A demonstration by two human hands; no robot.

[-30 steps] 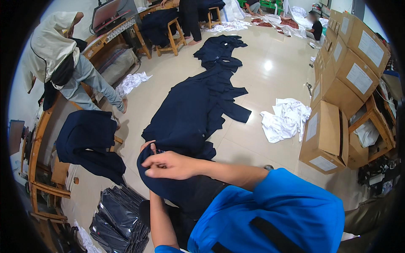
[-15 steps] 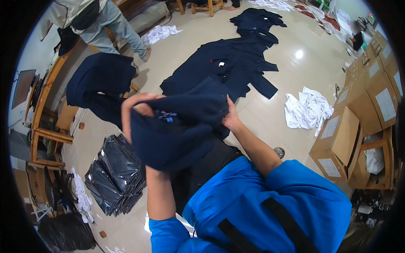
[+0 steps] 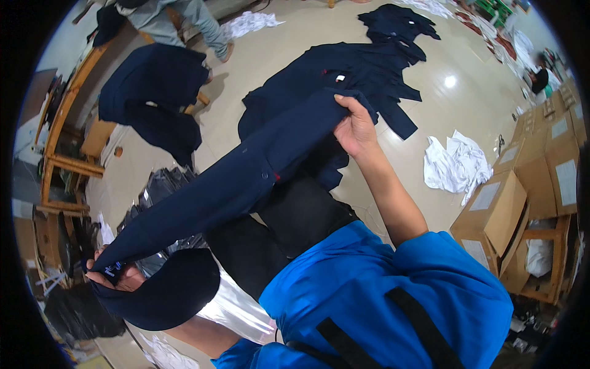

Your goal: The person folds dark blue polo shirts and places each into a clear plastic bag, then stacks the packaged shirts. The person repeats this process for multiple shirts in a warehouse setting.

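A dark navy garment [image 3: 246, 175] is stretched out between both my hands. My right hand [image 3: 355, 128] grips one end up high, near the middle of the view. At the lower left my left hand [image 3: 114, 275] pinches the other end, where a small label shows, and loose navy cloth [image 3: 166, 292] hangs below it. Under the stretched garment a pile of navy garments [image 3: 350, 74] lies spread on the shiny floor. My blue sleeves fill the lower right.
Several open cardboard boxes [image 3: 522, 203] stand at the right, with crumpled white plastic bags [image 3: 452, 163] beside them. A wooden chair [image 3: 92, 141] draped with a navy garment [image 3: 150, 95] stands at the left. Another person's legs [image 3: 184, 18] are at the top. Black bagged bundles [image 3: 160, 187] lie below.
My hands have drawn apart: the right one rose toward the middle, the left one dropped to the lower left. The bunched garment is now pulled out long between them.
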